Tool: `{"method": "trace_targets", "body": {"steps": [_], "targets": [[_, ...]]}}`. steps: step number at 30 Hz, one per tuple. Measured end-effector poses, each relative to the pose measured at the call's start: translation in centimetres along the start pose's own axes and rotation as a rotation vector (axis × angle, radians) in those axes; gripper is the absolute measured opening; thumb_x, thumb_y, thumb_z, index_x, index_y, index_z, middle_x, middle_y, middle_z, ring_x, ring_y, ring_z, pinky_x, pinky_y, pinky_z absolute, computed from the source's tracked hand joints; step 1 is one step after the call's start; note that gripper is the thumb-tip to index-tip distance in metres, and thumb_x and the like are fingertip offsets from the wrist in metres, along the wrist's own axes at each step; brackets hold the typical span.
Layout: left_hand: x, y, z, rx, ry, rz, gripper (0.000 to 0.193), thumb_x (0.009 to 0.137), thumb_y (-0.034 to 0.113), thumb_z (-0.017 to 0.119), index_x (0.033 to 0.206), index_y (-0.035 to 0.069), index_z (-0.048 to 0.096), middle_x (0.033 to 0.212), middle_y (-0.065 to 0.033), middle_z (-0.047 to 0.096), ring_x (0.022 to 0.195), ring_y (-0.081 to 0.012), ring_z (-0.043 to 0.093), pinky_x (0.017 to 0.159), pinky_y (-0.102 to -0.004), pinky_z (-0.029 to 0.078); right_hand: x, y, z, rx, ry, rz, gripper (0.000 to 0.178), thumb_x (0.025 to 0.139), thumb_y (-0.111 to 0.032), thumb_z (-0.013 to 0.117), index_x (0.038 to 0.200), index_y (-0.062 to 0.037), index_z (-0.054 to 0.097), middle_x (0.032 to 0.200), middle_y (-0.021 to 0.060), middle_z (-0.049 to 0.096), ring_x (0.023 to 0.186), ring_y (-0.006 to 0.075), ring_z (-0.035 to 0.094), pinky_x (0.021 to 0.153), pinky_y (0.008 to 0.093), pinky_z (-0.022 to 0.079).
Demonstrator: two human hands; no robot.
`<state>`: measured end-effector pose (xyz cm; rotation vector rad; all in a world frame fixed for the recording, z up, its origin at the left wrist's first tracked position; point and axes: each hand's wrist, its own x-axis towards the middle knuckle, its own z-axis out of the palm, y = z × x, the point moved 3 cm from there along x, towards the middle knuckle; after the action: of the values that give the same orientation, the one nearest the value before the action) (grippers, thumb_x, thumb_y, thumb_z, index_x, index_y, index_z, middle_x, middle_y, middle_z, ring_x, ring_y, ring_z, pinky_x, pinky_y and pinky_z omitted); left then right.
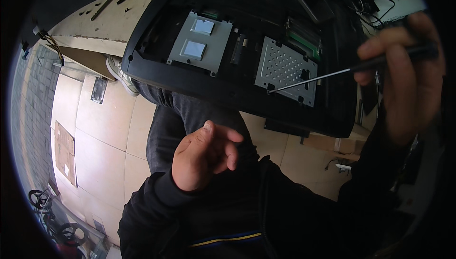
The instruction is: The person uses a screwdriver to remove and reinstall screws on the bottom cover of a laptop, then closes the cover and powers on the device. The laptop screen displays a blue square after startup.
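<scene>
My right hand [406, 76] grips a long, thin screwdriver [327, 76] with a dark handle. Its tip meets the near left corner of a perforated metal plate [280, 66]. That plate sits in a large black electronic device [228, 92], whose inside is exposed. Left of it in the same housing is a solid silver metal plate [190, 40] with two pale shiny squares. Over my lap, apart from the device, my left hand [202, 157] is open with loosely bent fingers and nothing in it.
The device lies on a worn, light-coloured table [90, 28] and juts over its edge toward me. Small dark parts and a thin rod [105, 6] lie at the far left. Cables [373, 4] are bunched at the far right. Flattened cardboard [65, 152] rests on the tiled floor.
</scene>
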<state>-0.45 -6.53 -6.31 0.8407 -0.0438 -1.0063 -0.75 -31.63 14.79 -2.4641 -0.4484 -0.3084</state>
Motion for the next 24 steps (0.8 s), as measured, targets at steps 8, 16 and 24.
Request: {"method": "trace_targets", "body": {"steps": [8, 16, 24], "targets": [[-0.2, 0.1, -0.2, 0.0, 0.003, 0.004, 0.061, 0.107, 0.045, 0.023, 0.113, -0.003, 0.06, 0.073, -0.0127, 0.062, 0.057, -0.0124, 0.048, 0.053, -0.0233, 0.034, 1.4, -0.8, 0.0, -0.268, 0.002, 0.16, 0.042, 0.104, -0.013, 0.039, 0.141, 0.005, 0.028, 0.095, 0.0164, 0.066, 0.072, 0.0186, 0.067, 0.066, 0.0261, 0.056], [-0.2, 0.2, -0.1, -0.004, -0.016, 0.036, 0.058, 0.107, 0.043, 0.023, 0.116, -0.003, 0.058, 0.075, -0.0128, 0.062, 0.059, -0.0126, 0.048, 0.053, -0.0238, 0.034, 1.4, -0.6, 0.1, -0.232, 0.001, 0.1, 0.043, 0.103, -0.012, 0.04, 0.141, 0.0054, 0.027, 0.096, 0.017, 0.066, 0.073, 0.0194, 0.068, 0.067, 0.0267, 0.057], [0.2, 1.5, 1.0, 0.011, 0.028, 0.156, 0.052, 0.107, 0.038, 0.03, 0.134, -0.002, 0.047, 0.079, -0.013, 0.063, 0.06, -0.0123, 0.047, 0.054, -0.0233, 0.036, 1.2, -0.6, 0.0, -0.217, -0.003, 0.073, 0.045, 0.103, -0.011, 0.041, 0.141, 0.0058, 0.026, 0.096, 0.0176, 0.066, 0.074, 0.0202, 0.068, 0.067, 0.0273, 0.057]]}}
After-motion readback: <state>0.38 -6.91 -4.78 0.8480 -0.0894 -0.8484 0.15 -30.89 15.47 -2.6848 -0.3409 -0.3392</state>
